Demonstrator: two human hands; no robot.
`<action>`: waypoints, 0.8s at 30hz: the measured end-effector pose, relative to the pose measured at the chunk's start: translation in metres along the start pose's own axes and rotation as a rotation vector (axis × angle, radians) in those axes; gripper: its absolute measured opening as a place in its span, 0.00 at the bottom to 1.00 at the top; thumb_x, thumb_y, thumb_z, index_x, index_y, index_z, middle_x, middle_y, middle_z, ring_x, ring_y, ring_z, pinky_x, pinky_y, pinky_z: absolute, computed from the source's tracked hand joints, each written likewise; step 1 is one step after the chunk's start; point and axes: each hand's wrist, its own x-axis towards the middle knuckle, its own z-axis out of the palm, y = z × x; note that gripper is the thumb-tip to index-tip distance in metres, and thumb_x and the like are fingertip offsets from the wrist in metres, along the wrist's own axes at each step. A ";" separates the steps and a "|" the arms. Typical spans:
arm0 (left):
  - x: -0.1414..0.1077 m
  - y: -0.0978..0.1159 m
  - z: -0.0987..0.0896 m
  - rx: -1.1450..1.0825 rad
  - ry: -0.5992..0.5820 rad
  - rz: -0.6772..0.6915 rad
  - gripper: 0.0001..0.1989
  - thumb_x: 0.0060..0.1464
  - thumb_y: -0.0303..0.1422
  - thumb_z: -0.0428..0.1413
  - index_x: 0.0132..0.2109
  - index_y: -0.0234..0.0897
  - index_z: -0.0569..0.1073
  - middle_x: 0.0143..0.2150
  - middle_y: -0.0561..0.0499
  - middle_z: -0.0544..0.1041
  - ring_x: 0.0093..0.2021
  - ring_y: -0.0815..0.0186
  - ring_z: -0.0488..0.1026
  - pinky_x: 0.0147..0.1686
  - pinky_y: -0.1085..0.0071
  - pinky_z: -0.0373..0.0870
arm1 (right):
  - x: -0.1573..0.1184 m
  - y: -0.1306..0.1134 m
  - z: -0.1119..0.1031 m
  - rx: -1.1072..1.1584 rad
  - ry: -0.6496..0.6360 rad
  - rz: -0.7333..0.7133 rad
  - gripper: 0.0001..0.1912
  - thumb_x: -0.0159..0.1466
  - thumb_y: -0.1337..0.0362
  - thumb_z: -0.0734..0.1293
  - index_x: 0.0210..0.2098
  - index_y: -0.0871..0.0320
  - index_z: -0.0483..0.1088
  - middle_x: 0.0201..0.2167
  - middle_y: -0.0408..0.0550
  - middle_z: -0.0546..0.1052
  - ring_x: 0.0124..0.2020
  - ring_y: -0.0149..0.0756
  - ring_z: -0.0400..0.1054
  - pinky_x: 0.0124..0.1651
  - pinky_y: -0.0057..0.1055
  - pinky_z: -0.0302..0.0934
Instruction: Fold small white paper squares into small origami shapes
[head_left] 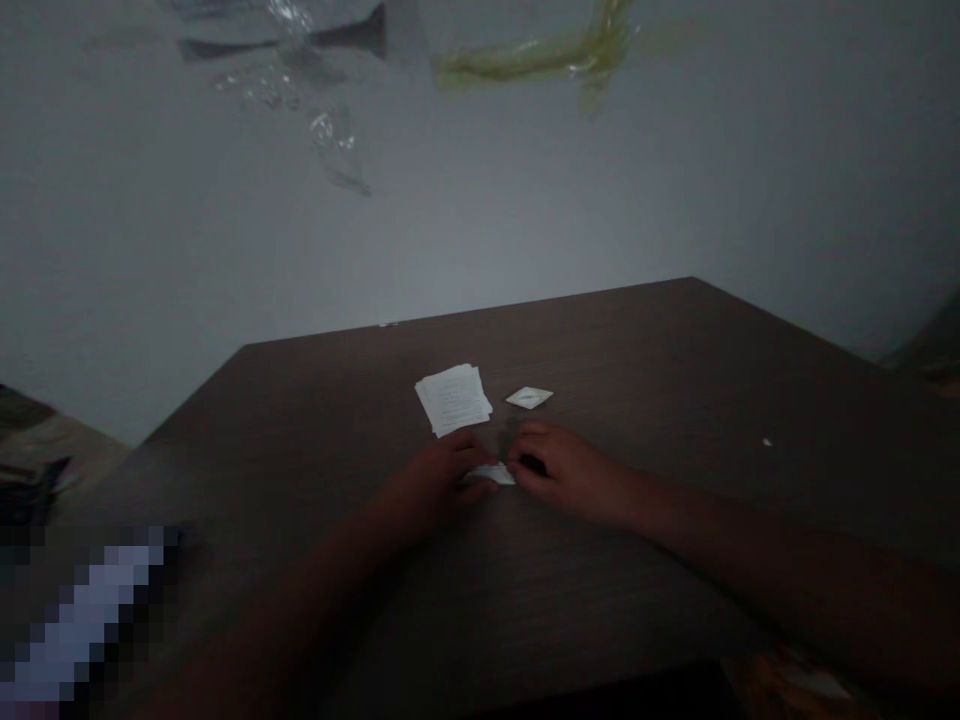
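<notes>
Small paper [501, 474] on surface [637, 340], between both hands, below printed sheets. Left hand [486, 472]: fingers and thumb about paper's left part; cannot tell whether gripping or just pressing. Right hand [511, 463]: fingers curled, tips at paper's right end; too dark to tell whether pinching. Stack of printed sheets [456, 400], edges uneven, just beyond left hand. Diamond-shaped paper [529, 398] right of stack, apart from it, just beyond right hand. White scrap [766, 442] far right.
</notes>
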 end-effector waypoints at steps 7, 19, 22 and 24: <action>0.001 -0.006 -0.002 -0.063 0.007 -0.100 0.09 0.76 0.37 0.69 0.58 0.43 0.90 0.57 0.44 0.90 0.53 0.53 0.88 0.55 0.60 0.84 | -0.001 -0.009 -0.004 0.077 -0.028 0.108 0.08 0.78 0.61 0.79 0.42 0.52 0.80 0.39 0.45 0.84 0.41 0.42 0.77 0.49 0.39 0.69; 0.002 0.013 0.007 -0.120 0.113 -0.057 0.12 0.79 0.37 0.62 0.57 0.44 0.91 0.53 0.45 0.91 0.54 0.52 0.87 0.59 0.57 0.84 | -0.002 -0.008 0.006 0.314 0.119 0.071 0.03 0.77 0.62 0.77 0.44 0.51 0.82 0.38 0.43 0.85 0.40 0.41 0.79 0.46 0.37 0.72; 0.002 0.016 0.009 -0.211 0.123 -0.085 0.11 0.77 0.38 0.65 0.57 0.45 0.91 0.54 0.46 0.92 0.54 0.51 0.88 0.59 0.56 0.84 | -0.002 -0.008 0.003 0.286 0.146 0.017 0.00 0.77 0.63 0.76 0.47 0.50 0.83 0.39 0.44 0.85 0.41 0.41 0.78 0.47 0.37 0.72; 0.002 0.017 0.012 -0.251 0.133 -0.087 0.11 0.77 0.37 0.65 0.57 0.44 0.91 0.53 0.46 0.92 0.53 0.51 0.88 0.58 0.56 0.85 | -0.002 -0.008 0.002 0.260 0.153 -0.013 0.01 0.76 0.64 0.76 0.47 0.50 0.82 0.40 0.44 0.84 0.41 0.41 0.77 0.47 0.37 0.72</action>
